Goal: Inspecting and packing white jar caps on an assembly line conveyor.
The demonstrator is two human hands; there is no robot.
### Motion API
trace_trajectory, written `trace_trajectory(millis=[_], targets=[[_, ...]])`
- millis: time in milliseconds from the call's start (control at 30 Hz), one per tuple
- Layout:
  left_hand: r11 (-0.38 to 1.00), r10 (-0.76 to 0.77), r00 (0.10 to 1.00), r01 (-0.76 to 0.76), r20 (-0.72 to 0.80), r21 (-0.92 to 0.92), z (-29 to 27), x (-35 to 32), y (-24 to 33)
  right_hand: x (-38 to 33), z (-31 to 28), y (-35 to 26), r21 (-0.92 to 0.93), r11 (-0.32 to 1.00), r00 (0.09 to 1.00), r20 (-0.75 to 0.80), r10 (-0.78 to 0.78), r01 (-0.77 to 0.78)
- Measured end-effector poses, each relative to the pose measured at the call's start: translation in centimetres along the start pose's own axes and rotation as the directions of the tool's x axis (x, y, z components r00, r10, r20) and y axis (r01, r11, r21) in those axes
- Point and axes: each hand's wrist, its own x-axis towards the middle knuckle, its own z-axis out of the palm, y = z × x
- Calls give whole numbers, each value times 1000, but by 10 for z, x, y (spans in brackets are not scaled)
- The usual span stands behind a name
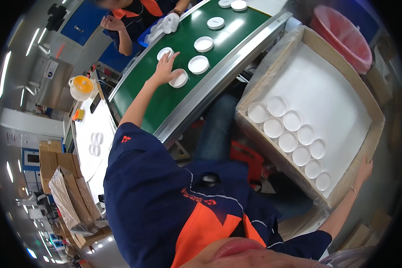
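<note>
Over the green conveyor belt (140, 96) reaches my left hand (163, 71), its fingers spread and nothing gripped. A round white lid (178, 79) lies right beside its palm, and another white lid (164, 54) sits just beyond the fingertips; whether they touch is hard to tell. More shallow white lids (198, 64) rest farther along the belt. On my right, my right hand (364, 172) holds the side of a large open cardboard box (350, 181). Rows of white round lids (288, 141) lie on the white sheet (330, 96) inside it.
Across the belt a person wears a white glove (170, 23). A red-lined bin (341, 38) stands behind the box. At left, a white table (91, 129) carries several small white rings, an orange tape roll (78, 115) and an orange-lidded container (81, 87). The belt's metal rail (219, 82) runs before me.
</note>
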Motion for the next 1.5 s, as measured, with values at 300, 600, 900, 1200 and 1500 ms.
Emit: trace_trajectory(millis=[300,600,900,1200,1500], targets=[[991,-71,985,88,155,-101,-16,6,-10,8,-1,16,-43,999,1000,21,-14,14],[946,35,952,66,305,-316,-43,-7,31,12,4,21,-14,1000,998,59,-21,22],[914,354,881,-256,313,-314,-40,-19,56,12,2,26,-10,999,997,73,-35,35],[964,187,971,-152,149,-216,-45,-24,52,9,2,18,-6,1000,998,66,-9,9],[-768,204,967,256,155,-587,-61,-52,230,5,-5,25,20,1000,1000,25,-17,17]])
